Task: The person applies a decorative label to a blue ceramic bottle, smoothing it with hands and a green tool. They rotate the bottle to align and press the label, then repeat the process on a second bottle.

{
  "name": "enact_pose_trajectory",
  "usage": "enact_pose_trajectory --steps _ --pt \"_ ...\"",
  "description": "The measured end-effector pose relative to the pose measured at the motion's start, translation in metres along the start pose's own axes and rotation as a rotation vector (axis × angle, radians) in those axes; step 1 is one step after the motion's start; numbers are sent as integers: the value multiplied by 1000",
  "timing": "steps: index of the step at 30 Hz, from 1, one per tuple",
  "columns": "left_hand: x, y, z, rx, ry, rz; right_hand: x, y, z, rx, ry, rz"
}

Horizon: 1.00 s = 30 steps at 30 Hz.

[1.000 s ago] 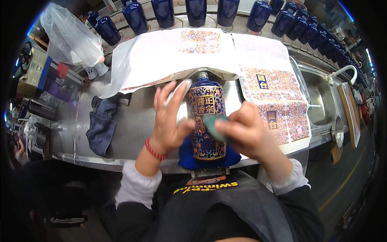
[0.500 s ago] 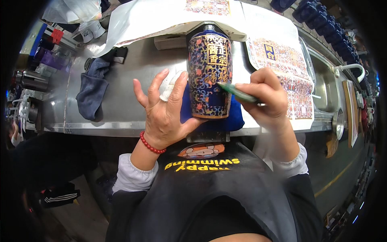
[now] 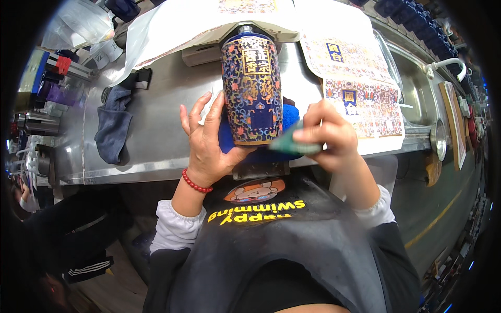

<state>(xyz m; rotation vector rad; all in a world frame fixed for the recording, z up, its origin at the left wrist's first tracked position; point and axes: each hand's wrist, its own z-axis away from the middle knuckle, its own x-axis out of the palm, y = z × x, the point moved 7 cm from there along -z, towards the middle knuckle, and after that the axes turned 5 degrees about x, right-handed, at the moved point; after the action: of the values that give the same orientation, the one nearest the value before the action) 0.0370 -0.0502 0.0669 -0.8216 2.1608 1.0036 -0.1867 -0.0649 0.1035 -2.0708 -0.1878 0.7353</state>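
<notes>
A dark blue bottle (image 3: 252, 99) with a multicoloured floral pattern and gold lettering lies tilted on a blue cloth (image 3: 290, 116), its neck away from me. My left hand (image 3: 206, 135) holds it by the lower left side, thumb at the base and fingers along the body. A bit of white material (image 3: 206, 110) shows behind those fingers. Pinched in my right hand (image 3: 334, 136) is a flat green scraper (image 3: 293, 146), blurred by motion. Its tip is close to the bottle's lower right edge; whether it touches cannot be told.
Printed floral decal sheets (image 3: 360, 68) lie at the right, beside a sink (image 3: 415, 78) with a white tap (image 3: 450, 63). A white sheet (image 3: 172, 31) covers a box behind the bottle. A grey-blue cloth (image 3: 113, 125) rests on the metal table (image 3: 151, 135) at the left.
My right hand with the scraper has moved down from the bottle's middle to its base. In the picture, the bottle and table appear shifted left and slightly up.
</notes>
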Motion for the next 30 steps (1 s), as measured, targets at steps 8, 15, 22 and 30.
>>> enact_pose_trajectory --steps 8,15,22,30 --pt "-19 17 -15 130 -23 -179 0 -14 -4 -95 119 138" --pt "-18 12 -17 37 -51 126 15 -38 -15 -224 -69 231" --pt "9 -5 -5 -173 4 539 25 -55 -18 -316 -37 608" --pt "17 -15 3 -260 -11 653 16 -52 -29 -176 -10 598"
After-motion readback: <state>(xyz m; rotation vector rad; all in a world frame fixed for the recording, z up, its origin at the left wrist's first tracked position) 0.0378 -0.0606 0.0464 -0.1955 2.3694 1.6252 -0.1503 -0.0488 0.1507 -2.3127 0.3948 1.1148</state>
